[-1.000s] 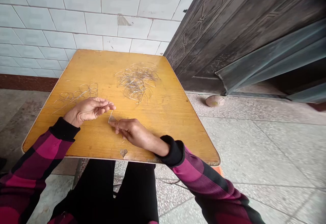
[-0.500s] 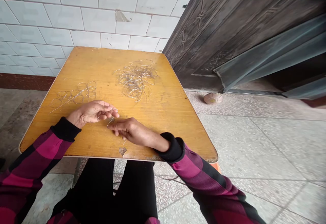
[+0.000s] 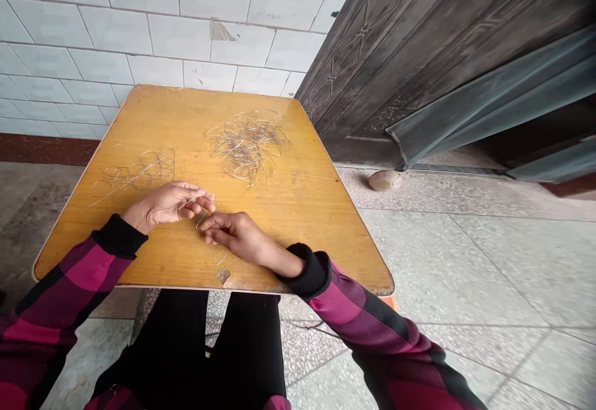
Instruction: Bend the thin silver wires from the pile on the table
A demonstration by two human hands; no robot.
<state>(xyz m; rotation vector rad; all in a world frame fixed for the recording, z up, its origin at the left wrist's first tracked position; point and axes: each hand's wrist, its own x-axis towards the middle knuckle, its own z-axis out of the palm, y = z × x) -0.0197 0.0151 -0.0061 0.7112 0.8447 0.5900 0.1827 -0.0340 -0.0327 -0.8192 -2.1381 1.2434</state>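
My left hand [image 3: 174, 202] is above the near-left part of the table, its thumb and fingers pinched on a thin metal wire [image 3: 187, 201]. Just right of it and slightly lower, my right hand [image 3: 237, 233] grips a bent part of wire [image 3: 198, 222] between thumb and forefinger. A thin end hangs below the right palm. Whether both hands hold one and the same wire I cannot tell. Beyond the left hand lie several wires bent into loops [image 3: 148, 171]. Farther back sits a tangled pile of wire pieces [image 3: 249, 146].
The yellow wooden table [image 3: 298, 211] has a chipped spot near its front edge. White wall tiles [image 3: 153, 37] stand behind it. On the right are a dark carved door [image 3: 358, 93], a grey-green curtain [image 3: 447, 112] and a roundish pale object [image 3: 385, 180] on the floor.
My right hand has shifted up slightly and its fingers have turned, with the thumb now showing against the wire. The left hand keeps its pinch almost in place.
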